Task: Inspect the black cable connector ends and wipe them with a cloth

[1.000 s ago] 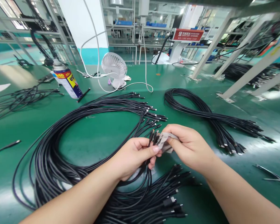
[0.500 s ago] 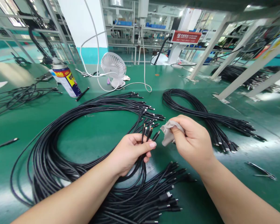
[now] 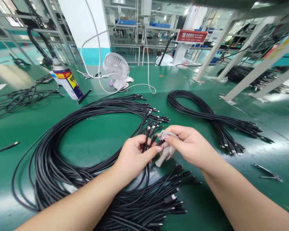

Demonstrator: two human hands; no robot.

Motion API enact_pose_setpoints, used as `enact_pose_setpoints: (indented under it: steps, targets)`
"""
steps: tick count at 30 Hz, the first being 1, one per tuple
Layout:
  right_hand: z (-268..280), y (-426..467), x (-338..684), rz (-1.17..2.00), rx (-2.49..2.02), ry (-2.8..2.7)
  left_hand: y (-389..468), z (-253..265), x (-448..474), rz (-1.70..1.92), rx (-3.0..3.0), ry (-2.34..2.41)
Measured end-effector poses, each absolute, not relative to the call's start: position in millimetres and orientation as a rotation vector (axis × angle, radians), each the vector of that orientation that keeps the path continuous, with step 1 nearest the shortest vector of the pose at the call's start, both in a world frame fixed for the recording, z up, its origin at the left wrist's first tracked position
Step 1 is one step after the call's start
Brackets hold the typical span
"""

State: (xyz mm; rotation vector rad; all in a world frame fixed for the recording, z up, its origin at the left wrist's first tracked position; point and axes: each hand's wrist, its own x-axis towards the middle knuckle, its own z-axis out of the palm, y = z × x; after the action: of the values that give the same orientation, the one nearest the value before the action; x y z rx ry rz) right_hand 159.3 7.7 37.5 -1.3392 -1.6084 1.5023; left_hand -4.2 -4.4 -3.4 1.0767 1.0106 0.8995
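Several black cables with metal-tipped plugs (image 3: 152, 130) stick up from my left hand (image 3: 137, 154), whose fingers are wrapped round them just below the plugs. My right hand (image 3: 190, 144) pinches a crumpled grey cloth (image 3: 168, 150), which is folded over the end of one of these plugs. The hands are close together, with the cloth between them. From my left hand the held cables run down into a large loop of black cables (image 3: 45, 157) on the green table. Part of the covered plug is hidden by the cloth and fingers.
A second cable bundle (image 3: 195, 106) lies looped at the right, with tweezers (image 3: 268, 172) nearer the front. A spray can (image 3: 66, 81) and a small white fan (image 3: 116, 69) stand at the back. Metal table legs (image 3: 250, 72) rise at the far right.
My right hand has moved left with the cloth, from beside the plugs onto one of them. My left hand keeps its grip on the cables.
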Motion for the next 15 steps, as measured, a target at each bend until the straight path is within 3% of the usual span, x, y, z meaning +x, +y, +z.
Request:
enact_pose_setpoints:
  steps: [10,15]
  targets:
    - [26.7,9.7,163.8,0.358,-1.347,-2.145,-3.0,-4.1,-3.1,0.884,1.071,1.065]
    - [30.6,9.9,167.6,0.4,-1.421,-1.829,-2.7,-3.2,-4.7,0.889,1.003,1.034]
